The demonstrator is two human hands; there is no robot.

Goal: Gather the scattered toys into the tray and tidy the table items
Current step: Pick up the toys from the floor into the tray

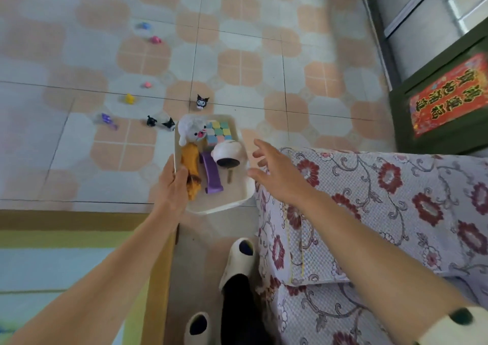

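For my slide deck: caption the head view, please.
Left hand grips the toy-filled tray; open right hand beside it; figurines scattered on tiled floor.

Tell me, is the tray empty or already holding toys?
Holding toys: a white plush, a pastel cube, a purple slide and an orange toy lie inside the tray. Small figures lie outside on the floor.
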